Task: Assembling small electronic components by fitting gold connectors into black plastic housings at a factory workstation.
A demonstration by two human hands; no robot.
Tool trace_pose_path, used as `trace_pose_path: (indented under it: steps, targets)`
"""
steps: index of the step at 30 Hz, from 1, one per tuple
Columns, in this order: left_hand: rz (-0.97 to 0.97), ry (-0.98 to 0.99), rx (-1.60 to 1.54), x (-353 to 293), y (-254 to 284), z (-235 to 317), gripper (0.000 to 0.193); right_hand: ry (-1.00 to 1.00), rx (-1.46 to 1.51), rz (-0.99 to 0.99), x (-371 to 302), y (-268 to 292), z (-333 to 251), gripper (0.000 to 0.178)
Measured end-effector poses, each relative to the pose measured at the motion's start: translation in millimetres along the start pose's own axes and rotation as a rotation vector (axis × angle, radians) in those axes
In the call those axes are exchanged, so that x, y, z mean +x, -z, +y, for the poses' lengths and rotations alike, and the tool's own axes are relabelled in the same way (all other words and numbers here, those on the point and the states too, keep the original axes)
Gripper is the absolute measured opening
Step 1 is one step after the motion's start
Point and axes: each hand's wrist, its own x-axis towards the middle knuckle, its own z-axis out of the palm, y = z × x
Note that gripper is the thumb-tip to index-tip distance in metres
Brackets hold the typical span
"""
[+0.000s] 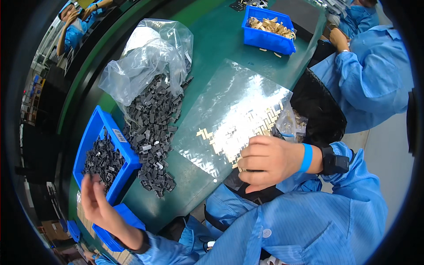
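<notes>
My right hand (274, 161) rests at the near right edge of a clear plastic sheet (221, 95), fingers bent and slightly apart; no held thing shows. Small cream-coloured parts (229, 141) lie in rows on the sheet, beside and under its fingertips. My left hand (100, 206) is raised by the near end of a blue bin (128, 152), its fingers stretched out and a little blurred, with nothing visible in them. Small black plastic parts (104, 161) fill the bin.
A pile of dark grey parts (152, 128) spills from a clear plastic bag (150, 57) onto the green table (207, 53). Another blue bin (269, 42) holds tan strips. A smaller blue bin (121, 225) sits below my left hand. A co-worker in blue (371, 75) sits at the right.
</notes>
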Motion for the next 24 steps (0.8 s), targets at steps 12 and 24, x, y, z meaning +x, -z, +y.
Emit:
trace_pose_path:
  steps: [12, 24]
  targets:
    - [-0.525, 1.076, -1.14, -107, -81, 62, 0.058, -0.006, -0.079, 0.042, 0, 1, 19, 0.015]
    - [-0.401, 1.106, -1.266, -115, -134, 71, 0.036, 0.05, -0.164, 0.078, 34, -2, 6, 0.014]
